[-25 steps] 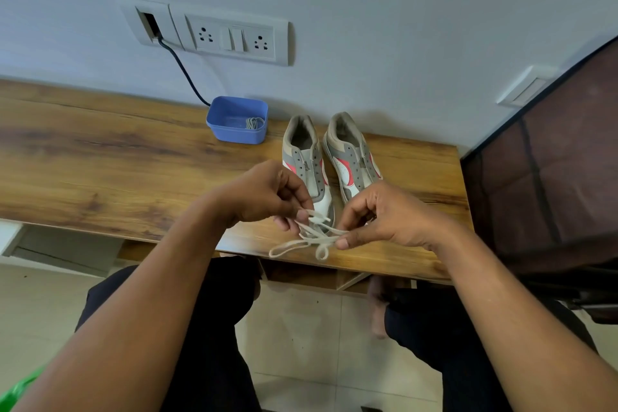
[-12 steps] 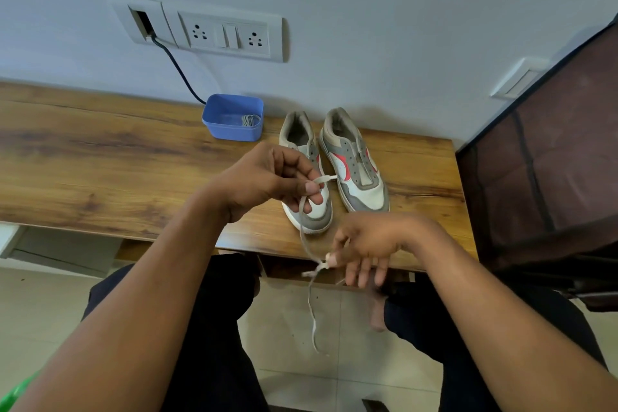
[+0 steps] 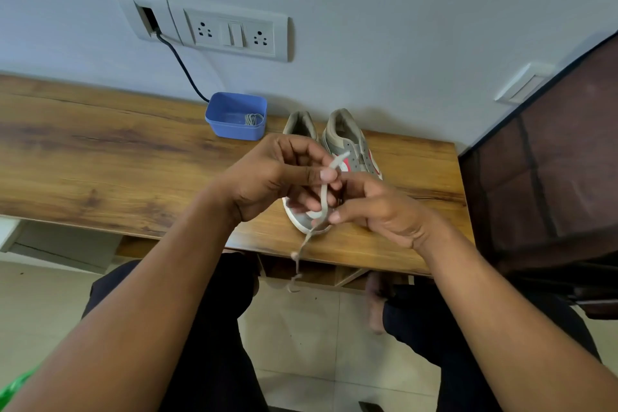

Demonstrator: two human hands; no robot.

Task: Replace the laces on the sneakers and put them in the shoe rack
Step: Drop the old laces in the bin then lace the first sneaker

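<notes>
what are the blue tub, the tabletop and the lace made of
The blue tub looks like plastic: smooth, faintly glossy, rounded moulded corners. The tabletop is wood or wood-grain laminate, satin finish; grain streaks show, but not which. The lace seems flat woven fabric, matte, hanging limp.
</notes>
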